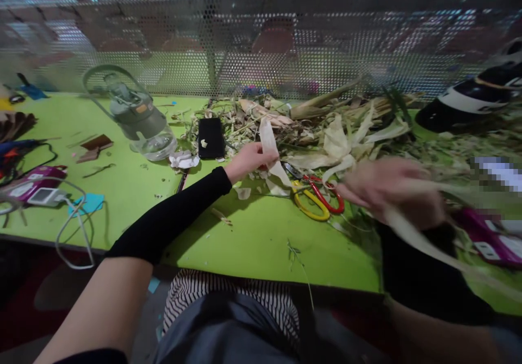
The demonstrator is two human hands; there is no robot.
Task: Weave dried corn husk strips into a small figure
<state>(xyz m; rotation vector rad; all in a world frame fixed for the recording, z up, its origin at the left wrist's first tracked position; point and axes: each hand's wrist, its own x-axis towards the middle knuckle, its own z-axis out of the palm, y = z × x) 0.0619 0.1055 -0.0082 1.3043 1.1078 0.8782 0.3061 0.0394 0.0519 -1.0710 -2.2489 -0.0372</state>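
Observation:
My left hand (pixel 253 160) pinches a pale strip of corn husk (pixel 268 136) above the table, fingers closed on it. My right hand (pixel 393 190) is smeared by motion, just right of the scissors. A long pale corn husk strip (pixel 424 247) trails from it toward the lower right and appears held. The scissors (pixel 312 206), with one yellow and one red handle, lie on the green table (pixel 253 244) between my hands. Behind them spreads a heap of dry husks (pixel 338 138) and scraps.
A clear bottle with a grey-green lid (pixel 136 114) and a black phone (pixel 211 138) stand left of the heap. Purple devices (pixel 489 239) lie on both sides; a white cable (pixel 75 244) hangs over the front edge. A dark bottle-shaped object (pixel 460 100) tilts at right, before a perforated screen (pixel 244 43).

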